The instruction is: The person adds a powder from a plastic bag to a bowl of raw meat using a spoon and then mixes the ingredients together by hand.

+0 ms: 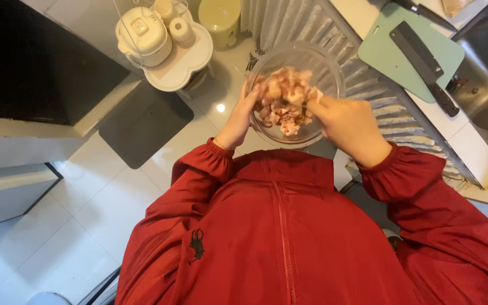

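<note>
Your red jacket [289,237] fills the foreground below the glass bowl [296,93]. Your left hand [237,121] cups the bowl's left wall, fingers curled against it. Your right hand [348,124] is at its right rim, closed on something dark and thin in the raw meat pieces [284,100]. Right of the bowl, a cleaver [422,65] lies on a green cutting board [413,53].

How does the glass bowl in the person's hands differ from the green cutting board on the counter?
The glass bowl is round, clear and deep; the green cutting board is flat and opaque. The bowl holds chopped meat and is held up by the left hand, while the board lies on the counter under a cleaver.
</note>
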